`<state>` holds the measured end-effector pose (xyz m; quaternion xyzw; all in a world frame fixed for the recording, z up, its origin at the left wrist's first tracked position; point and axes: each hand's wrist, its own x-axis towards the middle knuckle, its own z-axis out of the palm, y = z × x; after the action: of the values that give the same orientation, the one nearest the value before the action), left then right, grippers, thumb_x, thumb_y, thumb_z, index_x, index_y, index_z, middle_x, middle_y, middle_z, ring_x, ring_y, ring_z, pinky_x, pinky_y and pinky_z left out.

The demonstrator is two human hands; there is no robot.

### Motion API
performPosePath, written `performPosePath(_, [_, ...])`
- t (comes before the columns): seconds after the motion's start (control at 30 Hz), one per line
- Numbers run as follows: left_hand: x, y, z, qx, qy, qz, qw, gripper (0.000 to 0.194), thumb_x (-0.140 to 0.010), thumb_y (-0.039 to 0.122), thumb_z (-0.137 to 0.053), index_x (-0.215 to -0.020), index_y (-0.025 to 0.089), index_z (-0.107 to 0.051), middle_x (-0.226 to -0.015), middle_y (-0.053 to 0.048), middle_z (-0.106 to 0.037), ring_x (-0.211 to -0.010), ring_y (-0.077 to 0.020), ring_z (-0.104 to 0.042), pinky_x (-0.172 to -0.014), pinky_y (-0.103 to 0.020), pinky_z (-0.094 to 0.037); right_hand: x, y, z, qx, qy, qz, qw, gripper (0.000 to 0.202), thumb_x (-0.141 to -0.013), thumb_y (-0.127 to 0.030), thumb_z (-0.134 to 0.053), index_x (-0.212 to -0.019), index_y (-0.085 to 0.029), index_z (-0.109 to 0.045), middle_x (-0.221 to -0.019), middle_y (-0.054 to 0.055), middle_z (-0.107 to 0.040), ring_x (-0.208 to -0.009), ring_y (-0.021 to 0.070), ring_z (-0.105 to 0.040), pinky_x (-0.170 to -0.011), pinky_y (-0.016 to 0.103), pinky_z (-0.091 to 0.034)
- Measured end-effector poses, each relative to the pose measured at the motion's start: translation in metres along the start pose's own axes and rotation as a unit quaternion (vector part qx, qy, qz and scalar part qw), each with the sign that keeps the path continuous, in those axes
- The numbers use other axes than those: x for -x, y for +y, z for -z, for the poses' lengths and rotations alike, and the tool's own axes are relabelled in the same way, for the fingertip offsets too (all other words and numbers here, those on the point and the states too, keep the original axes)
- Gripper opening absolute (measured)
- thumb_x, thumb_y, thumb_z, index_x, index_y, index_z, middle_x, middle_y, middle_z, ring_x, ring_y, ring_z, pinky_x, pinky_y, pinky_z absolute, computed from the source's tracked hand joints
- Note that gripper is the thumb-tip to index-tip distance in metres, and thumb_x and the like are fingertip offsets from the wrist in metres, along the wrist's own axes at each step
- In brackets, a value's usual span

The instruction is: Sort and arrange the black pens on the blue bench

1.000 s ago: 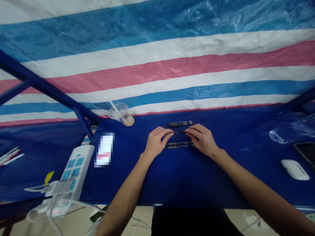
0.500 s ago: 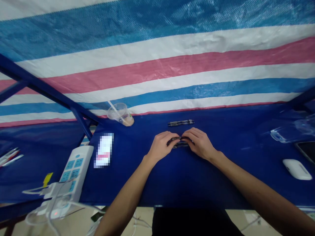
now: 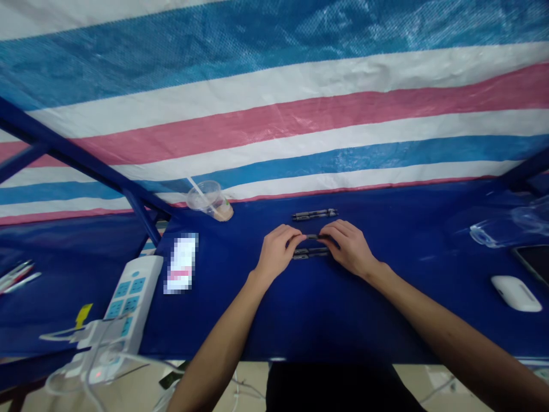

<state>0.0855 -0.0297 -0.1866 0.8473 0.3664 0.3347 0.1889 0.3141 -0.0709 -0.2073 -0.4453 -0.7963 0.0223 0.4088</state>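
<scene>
Starting on the left, I see a few pens on a blue surface, with a blue frame slanting down beside them. A yellow tag comes next, then a white power strip with blue sockets, a red light and white cables plugged in at its near end. Right of it a bright phone-like slab lies on the blue bench; its face is pixelated, so I can't read it. Behind stands a clear cup with a straw and a brownish drink, its small green mark too tiny to make out.

At mid-bench, my left hand pinches one end of a dark pen, while the fingers of my right hand pinch the other, so only its middle shows. The pen lies level between two pairs: the rear pens in plain view, the near pens partly blocked by my right hand. Their markings are too small to read.

On the right I have clear plastic, a white case and a dark phone cut off by the view's edge. A striped sheet hangs behind everything.
</scene>
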Motion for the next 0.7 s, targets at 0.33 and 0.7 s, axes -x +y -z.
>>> performPosePath(0.33, [0.0005,0.0021,-0.0006,-0.008,-0.016,0.038,0.999,0.031,-0.093,0.045,-0.072,-0.112,0.022,-0.066,-0.097,-0.003,-0.071,-0.086,-0.0177,-0.066,-0.078,-0.032,-0.053,0.0006,0.0003,-0.0004,0.022,-0.021,-0.002,1.0,0.008,-0.102,-0.022,-0.058,-0.1,-0.02,-0.066,-0.094,0.007,-0.072,-0.08,0.0204,-0.064,-0.073,0.034,-0.046])
performPosePath(0.7, [0.0009,-0.0043,-0.0029,0.012,0.014,0.002,1.0,0.012,-0.097,0.034,-0.069,-0.095,0.022,-0.071,-0.095,-0.003,-0.074,-0.091,-0.0186,-0.069,-0.082,-0.032,-0.054,0.0009,0.0031,0.0008,0.027,-0.058,0.004,0.998,0.015,-0.105,-0.027,-0.055,-0.101,-0.019,-0.067,-0.086,0.006,-0.072,-0.075,0.0212,-0.063,-0.071,0.036,-0.044])
